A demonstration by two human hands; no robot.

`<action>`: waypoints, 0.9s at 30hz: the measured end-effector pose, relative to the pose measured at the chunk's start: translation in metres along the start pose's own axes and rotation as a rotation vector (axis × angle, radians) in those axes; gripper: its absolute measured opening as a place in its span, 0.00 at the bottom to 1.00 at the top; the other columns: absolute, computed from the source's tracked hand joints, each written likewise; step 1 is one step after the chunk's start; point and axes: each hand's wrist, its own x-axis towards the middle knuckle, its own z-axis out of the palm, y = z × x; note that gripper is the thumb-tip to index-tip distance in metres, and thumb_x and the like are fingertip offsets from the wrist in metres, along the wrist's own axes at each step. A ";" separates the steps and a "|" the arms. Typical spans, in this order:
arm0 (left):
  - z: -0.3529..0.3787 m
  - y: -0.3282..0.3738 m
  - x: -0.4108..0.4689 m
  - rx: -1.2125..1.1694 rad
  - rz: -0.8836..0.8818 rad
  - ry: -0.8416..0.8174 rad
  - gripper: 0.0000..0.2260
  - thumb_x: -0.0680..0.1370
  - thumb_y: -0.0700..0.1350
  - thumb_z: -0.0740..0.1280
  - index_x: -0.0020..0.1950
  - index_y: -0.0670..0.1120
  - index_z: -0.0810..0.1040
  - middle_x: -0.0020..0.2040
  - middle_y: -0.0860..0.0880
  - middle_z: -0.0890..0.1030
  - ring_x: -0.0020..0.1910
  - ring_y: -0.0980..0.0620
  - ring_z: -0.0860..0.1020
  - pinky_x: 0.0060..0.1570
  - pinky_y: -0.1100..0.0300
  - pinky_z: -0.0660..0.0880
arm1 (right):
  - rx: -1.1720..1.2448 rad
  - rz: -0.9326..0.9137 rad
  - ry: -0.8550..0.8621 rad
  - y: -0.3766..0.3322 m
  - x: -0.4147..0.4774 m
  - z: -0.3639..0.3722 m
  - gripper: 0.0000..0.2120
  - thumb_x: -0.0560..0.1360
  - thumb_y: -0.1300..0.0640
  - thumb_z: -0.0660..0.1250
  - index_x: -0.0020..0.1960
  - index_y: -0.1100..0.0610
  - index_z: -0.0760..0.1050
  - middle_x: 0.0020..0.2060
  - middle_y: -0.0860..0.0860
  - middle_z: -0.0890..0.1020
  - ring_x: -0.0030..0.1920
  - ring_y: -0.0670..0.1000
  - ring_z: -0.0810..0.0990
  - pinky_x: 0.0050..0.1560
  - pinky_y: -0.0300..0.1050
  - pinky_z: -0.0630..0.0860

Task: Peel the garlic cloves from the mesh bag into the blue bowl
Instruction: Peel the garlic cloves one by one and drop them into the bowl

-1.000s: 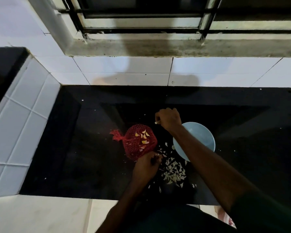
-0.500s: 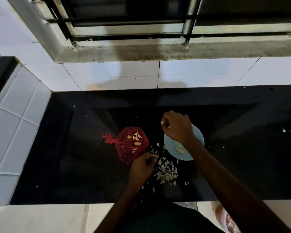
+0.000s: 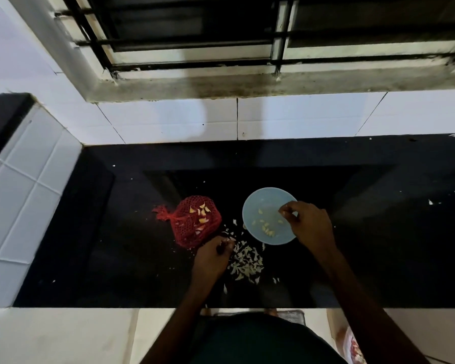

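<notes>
On a black counter (image 3: 352,232), a red mesh bag (image 3: 195,222) of garlic is seen left of the blue bowl (image 3: 252,206). The right hand (image 3: 310,224), fingers pinched, is held over its rim; the left hand (image 3: 213,256) is curled around something dark. A clipped rim could tip the cloves (image 3: 265,227) into the peel pile (image 3: 244,261).

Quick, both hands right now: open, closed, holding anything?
Left hand: closed around a small dark object beside the red mesh bag; what it is cannot be told.
Right hand: fingertips pinched over the blue bowl; contents cannot be told.
</notes>
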 end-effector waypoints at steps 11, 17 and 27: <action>-0.009 -0.007 -0.030 -0.166 -0.114 0.165 0.11 0.84 0.52 0.63 0.48 0.55 0.85 0.42 0.55 0.86 0.40 0.55 0.84 0.46 0.50 0.83 | 0.089 -0.226 -0.117 -0.055 -0.043 0.023 0.09 0.80 0.43 0.65 0.48 0.46 0.80 0.41 0.45 0.85 0.41 0.46 0.83 0.44 0.45 0.79; -0.038 -0.019 -0.027 -0.095 -0.098 0.192 0.07 0.82 0.51 0.67 0.52 0.55 0.85 0.43 0.59 0.84 0.40 0.62 0.82 0.42 0.63 0.76 | 0.004 -0.397 -0.246 -0.112 -0.013 0.067 0.03 0.78 0.53 0.68 0.49 0.46 0.76 0.46 0.45 0.79 0.44 0.52 0.81 0.46 0.48 0.75; -0.079 -0.035 -0.001 -0.146 -0.044 0.155 0.05 0.80 0.48 0.70 0.54 0.57 0.82 0.43 0.61 0.82 0.43 0.64 0.80 0.43 0.67 0.74 | -0.180 -0.273 -0.340 -0.172 0.061 0.125 0.09 0.78 0.57 0.62 0.56 0.53 0.77 0.52 0.53 0.78 0.52 0.58 0.81 0.51 0.50 0.77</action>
